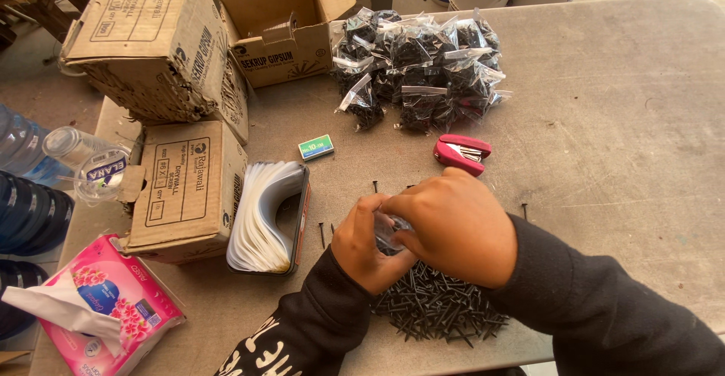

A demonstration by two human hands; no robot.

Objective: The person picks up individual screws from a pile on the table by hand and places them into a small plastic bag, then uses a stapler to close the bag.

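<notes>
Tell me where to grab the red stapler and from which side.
Grip the red stapler across its long sides, coming from above. It lies flat on the table, apart from the bagged screws behind it, and its near side is open, just beyond the right hand.

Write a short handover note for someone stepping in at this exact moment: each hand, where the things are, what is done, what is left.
Left hand and right hand together pinch a small clear bag over the loose black screws. Filled bags are heaped at the far side of the table; red stapler and staple box lie just ahead. Done: many bags packed. Left: the loose pile, plus a few strays.
</notes>
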